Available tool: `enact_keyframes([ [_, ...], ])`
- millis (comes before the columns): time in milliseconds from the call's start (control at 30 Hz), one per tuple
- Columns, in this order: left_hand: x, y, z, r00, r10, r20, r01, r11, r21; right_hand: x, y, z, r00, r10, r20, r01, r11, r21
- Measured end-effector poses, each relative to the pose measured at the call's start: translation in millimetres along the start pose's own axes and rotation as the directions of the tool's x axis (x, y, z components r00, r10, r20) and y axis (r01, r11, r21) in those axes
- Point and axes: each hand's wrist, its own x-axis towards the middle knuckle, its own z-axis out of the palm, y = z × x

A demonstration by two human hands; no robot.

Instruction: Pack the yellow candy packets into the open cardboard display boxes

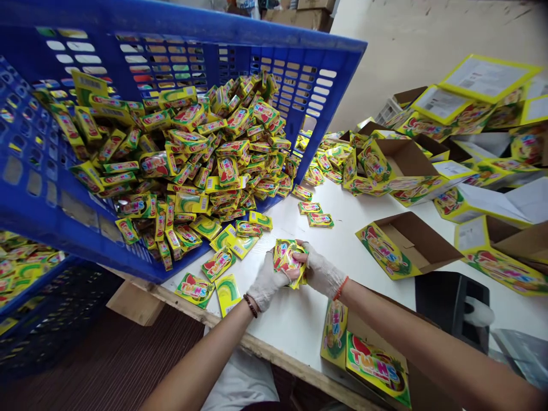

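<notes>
Both my hands wear white gloves and meet over the white table (299, 319). My left hand (268, 281) and my right hand (321, 273) are closed together on a small stack of yellow-green candy packets (286, 257). A tipped blue plastic crate (171, 51) at the left spills a heap of the same packets (188, 160) onto the table, just beyond my hands. Loose packets (218, 264) lie beside my left hand. An open printed carton (406, 245) sits to the right of my right hand.
More open and flat cartons (471, 114) crowd the right and far side, with another packet pile (325, 160) behind. A printed carton (372, 359) rests near the table's front edge under my right forearm. A black object (451, 302) stands at the right. A second crate (25, 274) is low at the left.
</notes>
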Motion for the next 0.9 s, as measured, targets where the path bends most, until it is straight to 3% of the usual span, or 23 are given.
enact_keyframes([
  [133, -25.3, 39.1, -23.1, 0.978, -0.090, 0.186, 0.074, 0.993, 0.091, -40.4, 24.4, 12.0, 0.982, -0.188, 0.012, 0.189, 0.980, -0.062],
  [200, -37.8, 55.5, -33.5, 0.948, -0.084, 0.308, 0.007, 0.970, 0.242, -62.9, 41.4, 21.6, 0.950, -0.312, -0.029, 0.304, 0.941, -0.150],
  [267, -47.3, 65.4, -41.3, 0.914, -0.057, 0.401, -0.135, 0.891, 0.434, -79.1, 63.1, 31.3, 0.895, -0.440, -0.076, 0.416, 0.883, -0.218],
  [333, -54.1, 68.1, -46.4, 0.882, -0.017, 0.470, -0.320, 0.711, 0.627, -86.3, 88.9, 37.0, 0.848, -0.521, -0.099, 0.481, 0.834, -0.271],
  [400, -59.7, 64.1, -50.0, 0.853, -0.019, 0.521, -0.454, 0.466, 0.760, -86.8, 115.6, 36.8, 0.833, -0.542, -0.111, 0.482, 0.810, -0.334],
  [467, -65.5, 55.0, -53.0, 0.845, -0.078, 0.529, -0.493, 0.272, 0.827, -85.3, 138.5, 32.6, 0.835, -0.532, -0.139, 0.443, 0.800, -0.405],
  [500, -68.5, 49.4, -54.4, 0.849, -0.106, 0.518, -0.488, 0.222, 0.844, -85.2, 147.2, 30.2, 0.836, -0.527, -0.156, 0.423, 0.798, -0.430],
  [600, -76.1, 33.6, -57.7, 0.872, -0.132, 0.471, -0.436, 0.226, 0.871, -90.1, 158.6, 25.7, 0.856, -0.488, -0.170, 0.385, 0.821, -0.421],
  [700, -80.3, 27.5, -58.1, 0.887, -0.117, 0.447, -0.400, 0.290, 0.869, -99.9, 150.4, 23.9, 0.906, -0.410, -0.107, 0.355, 0.872, -0.337],
  [767, -81.4, 29.7, -56.7, 0.883, -0.126, 0.452, -0.402, 0.293, 0.868, -106.1, 140.2, 20.6, 0.911, -0.404, -0.082, 0.362, 0.880, -0.308],
  [900, -84.2, 36.2, -53.4, 0.837, -0.137, 0.530, -0.462, 0.342, 0.818, -108.4, 124.6, 10.1, 0.888, -0.390, -0.244, 0.330, 0.910, -0.252],
])
